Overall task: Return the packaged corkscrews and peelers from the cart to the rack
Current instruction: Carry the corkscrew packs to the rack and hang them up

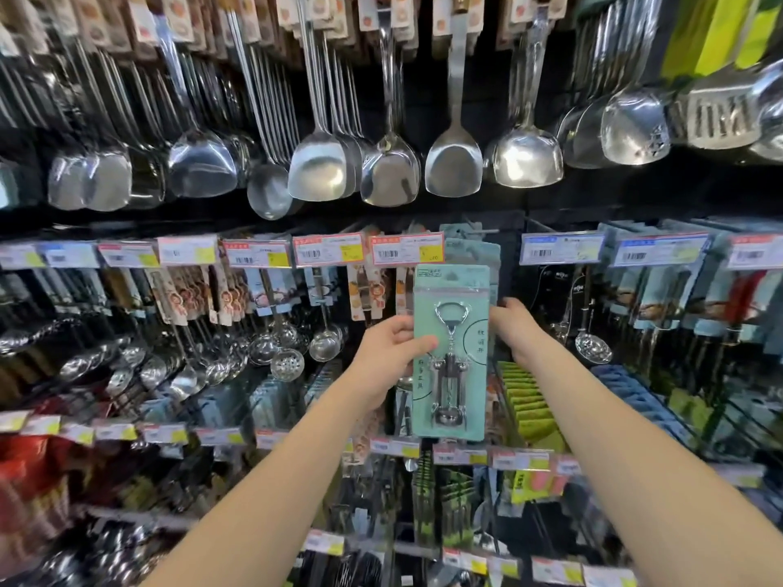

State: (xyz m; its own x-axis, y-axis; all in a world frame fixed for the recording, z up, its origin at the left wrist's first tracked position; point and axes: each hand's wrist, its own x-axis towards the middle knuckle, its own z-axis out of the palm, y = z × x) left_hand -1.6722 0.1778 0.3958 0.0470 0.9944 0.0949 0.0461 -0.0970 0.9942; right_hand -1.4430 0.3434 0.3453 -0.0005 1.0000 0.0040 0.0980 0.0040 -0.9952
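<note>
A packaged corkscrew (pixel 451 353), a metal winged opener on a mint-green card, is held upright in front of the rack (pixel 423 222). My left hand (pixel 387 349) grips the card's left edge, thumb on the front. Fingers of my right hand (pixel 515 328) close on the right edge. The card's top sits just below a row of price tags (pixel 409 247), with matching mint-green packages (pixel 470 247) hanging right behind it. The cart is out of view.
Steel spatulas and ladles (pixel 390 167) hang on the top row. Skimmers and small ladles (pixel 288 349) hang to the left, green packs (pixel 529 400) and blue packs (pixel 635 391) to the right. More tagged hooks (pixel 394 446) run below.
</note>
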